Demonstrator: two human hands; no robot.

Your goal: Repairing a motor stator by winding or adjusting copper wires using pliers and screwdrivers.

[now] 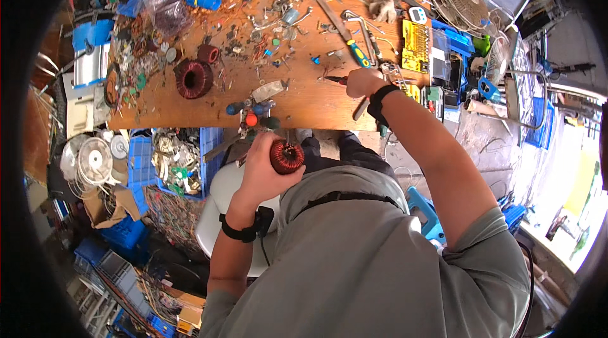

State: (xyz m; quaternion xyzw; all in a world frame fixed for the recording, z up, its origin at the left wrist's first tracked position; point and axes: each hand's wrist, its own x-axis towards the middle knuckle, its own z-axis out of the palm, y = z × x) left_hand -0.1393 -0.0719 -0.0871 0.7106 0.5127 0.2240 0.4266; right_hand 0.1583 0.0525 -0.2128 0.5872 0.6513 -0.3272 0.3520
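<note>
My left hand (pixel 258 172) is wrapped round a toroidal coil (pixel 287 157) of reddish copper wire, in front of the table's near edge. The coil's end with its dark centre faces up. Over the right part of the table, my right hand (pixel 365 83) is closed on a slim pointed tool (pixel 335 79) with a dark tip and some red by the fingers. Its handle is hidden in my fist, so its exact kind does not show. A larger copper coil (pixel 194 79) lies on the table at the left, beside a smaller red coil (pixel 208 54).
Screwdrivers, one with an orange-red handle end (pixel 251 119), cluster at the wooden table's (pixel 304 102) near edge. A yellow-and-blue-handled tool (pixel 358 53) and a yellow bit set (pixel 415 45) lie right. A blue crate of scrap (pixel 204 164) and white stool (pixel 218 202) stand below.
</note>
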